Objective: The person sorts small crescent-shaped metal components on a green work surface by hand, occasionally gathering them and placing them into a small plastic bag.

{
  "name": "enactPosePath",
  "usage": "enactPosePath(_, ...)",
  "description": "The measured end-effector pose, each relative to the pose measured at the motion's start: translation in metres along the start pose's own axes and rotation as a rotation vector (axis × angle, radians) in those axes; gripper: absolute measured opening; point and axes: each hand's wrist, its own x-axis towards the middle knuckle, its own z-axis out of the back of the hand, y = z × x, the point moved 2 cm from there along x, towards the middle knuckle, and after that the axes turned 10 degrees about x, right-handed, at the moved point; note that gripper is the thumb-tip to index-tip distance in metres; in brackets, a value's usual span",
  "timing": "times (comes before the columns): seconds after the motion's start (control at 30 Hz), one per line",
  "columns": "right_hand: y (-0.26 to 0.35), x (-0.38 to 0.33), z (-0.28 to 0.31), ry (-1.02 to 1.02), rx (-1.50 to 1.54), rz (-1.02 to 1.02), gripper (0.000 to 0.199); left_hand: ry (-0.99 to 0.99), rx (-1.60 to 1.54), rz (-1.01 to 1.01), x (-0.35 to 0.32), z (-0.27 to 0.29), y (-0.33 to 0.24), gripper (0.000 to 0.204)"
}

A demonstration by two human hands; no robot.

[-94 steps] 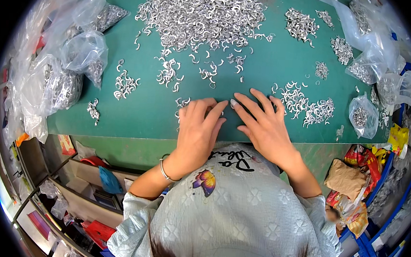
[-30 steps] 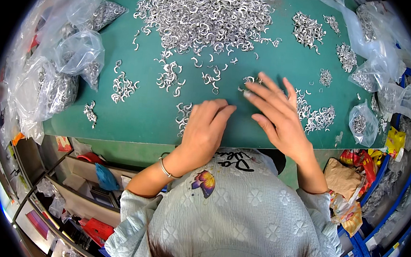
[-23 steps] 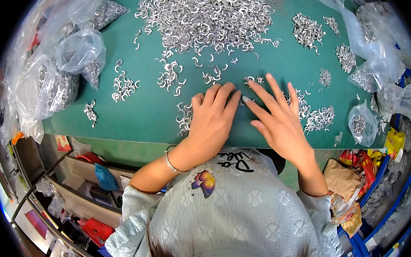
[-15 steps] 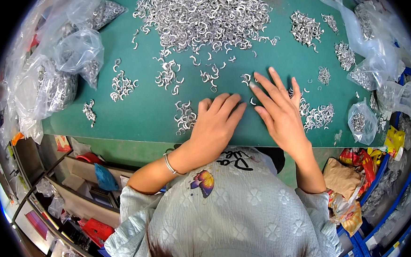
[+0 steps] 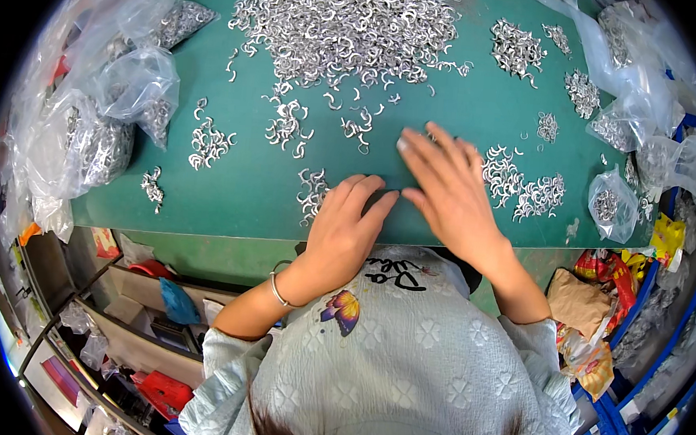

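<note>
Small silvery crescent-shaped metal pieces lie in a big heap (image 5: 351,30) at the far middle of the green table (image 5: 245,203). My left hand (image 5: 343,229) rests near the front edge, fingers loosely bent and thumb apart, beside a small pile of pieces (image 5: 312,193). My right hand (image 5: 453,192) is spread over the table to its right, fingers stretched out, with nothing visible in it. Right of that hand lies a larger group of pieces (image 5: 539,196). Ahead of my hands sit two little clusters (image 5: 287,124) (image 5: 357,126). What lies under my palms is hidden.
Clear plastic bags of metal pieces (image 5: 97,150) crowd the left side; more bags (image 5: 612,206) stand at the right. Further small piles (image 5: 209,144) (image 5: 518,48) dot the table. Below the front edge are shelves (image 5: 142,324) at left and a blue rack (image 5: 618,429) at right.
My right hand has swept left and slightly nearer, and loose pieces beside its fingertips are now out of sight. My left hand has drawn back a little toward me.
</note>
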Motion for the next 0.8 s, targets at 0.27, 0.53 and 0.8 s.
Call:
enactPosePath(0.27,-0.007,-0.032,0.020,0.103,0.205,-0.022,0.046,0.002,-0.071,0.023,-0.008,0.001,0.005,0.028)
enactPosePath(0.53,0.003,-0.023,0.016,-0.021,0.112,-0.051,0.037,0.032,-0.054,-0.058,-0.006,0.003,0.003,0.036)
enactPosePath(0.8,-0.012,-0.022,0.018,-0.360,0.057,-0.110,0.026,0.005,-0.118,-0.045,-0.007,-0.001,0.008,0.031)
